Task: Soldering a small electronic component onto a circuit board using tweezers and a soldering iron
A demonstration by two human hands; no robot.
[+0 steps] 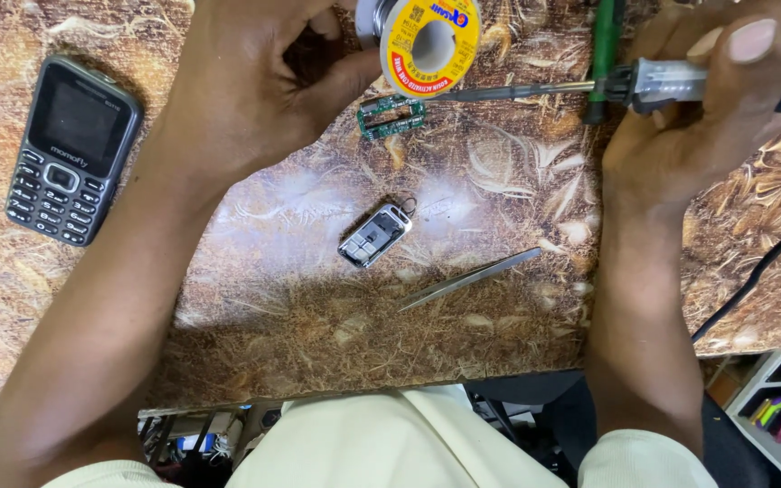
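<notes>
The right hand grips a soldering iron lying horizontal, its tip pointing left, just above the small green circuit board. The left hand, nearer the board, pinches the yellow solder spool directly above it.

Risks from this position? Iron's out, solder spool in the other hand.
1. The soldering iron tip points toward the left hand holding the solder spool; fingers sit close, so a burn seems possible.
2. The small green circuit board lies loose, unclamped; it may slide under the tip.
3. The black cable hangs off the table edge and might snag.
</notes>
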